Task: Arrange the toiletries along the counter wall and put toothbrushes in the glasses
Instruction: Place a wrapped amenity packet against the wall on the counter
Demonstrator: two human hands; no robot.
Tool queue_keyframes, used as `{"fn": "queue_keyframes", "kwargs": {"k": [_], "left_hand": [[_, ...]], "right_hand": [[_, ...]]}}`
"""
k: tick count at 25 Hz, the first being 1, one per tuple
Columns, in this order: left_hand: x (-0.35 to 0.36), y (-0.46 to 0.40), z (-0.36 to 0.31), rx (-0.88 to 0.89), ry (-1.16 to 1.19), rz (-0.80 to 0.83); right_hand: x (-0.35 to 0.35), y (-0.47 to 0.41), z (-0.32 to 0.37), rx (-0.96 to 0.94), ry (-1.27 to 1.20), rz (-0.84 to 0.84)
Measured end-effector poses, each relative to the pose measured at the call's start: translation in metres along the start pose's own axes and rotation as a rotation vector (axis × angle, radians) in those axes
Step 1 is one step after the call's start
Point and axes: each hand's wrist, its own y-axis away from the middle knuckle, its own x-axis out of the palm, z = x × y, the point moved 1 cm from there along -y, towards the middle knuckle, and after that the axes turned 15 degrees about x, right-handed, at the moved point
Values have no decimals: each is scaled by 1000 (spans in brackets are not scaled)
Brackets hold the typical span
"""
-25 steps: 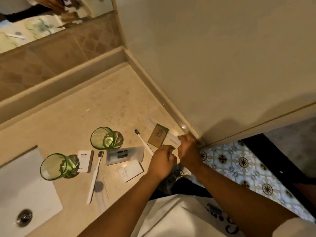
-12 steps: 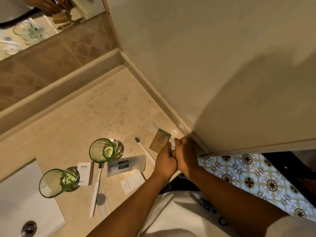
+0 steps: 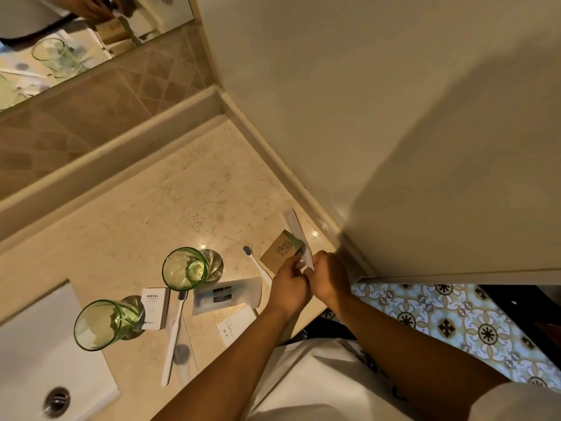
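Nearest the camera: both forearms reaching forward over the counter edge [image 3: 291, 335], hands together at its right end. Left hand [image 3: 290, 288] and right hand [image 3: 329, 279] both pinched closed on the lower end of a long clear sachet [image 3: 299, 235], which runs up and away toward the side wall [image 3: 394, 117]. Brown card packet [image 3: 280, 250] lying flat just under and left of the sachet, partly covered by the left fingers. One white toothbrush [image 3: 256, 261] flat on the counter beside the packet, dark bristles pointing away, handle disappearing under the left hand. Left of the wrists: small white card [image 3: 235, 328], frosted pouch with dark label [image 3: 226, 296] above it. Second white toothbrush [image 3: 173, 338] lying flat, head touching the base of the nearer-right green glass [image 3: 185, 268]. White box marked HOTEL [image 3: 154, 308] between the two glasses; second green glass [image 3: 104, 323] standing at the sink [image 3: 36, 360] corner. Both glasses upright, no brush inside either. Farther: bare counter stretch, back ledge, brown tile, mirror [image 3: 76, 34] at top left.
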Motion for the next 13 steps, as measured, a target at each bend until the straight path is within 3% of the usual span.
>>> {"fn": "queue_keyframes", "kwargs": {"k": [10, 13], "left_hand": [[-8, -12, -6, -22, 173, 13], [-15, -13, -20, -33, 326, 25]], "right_hand": [[-14, 12, 5, -101, -151, -241], [-19, 15, 13, -100, -252, -204]]}}
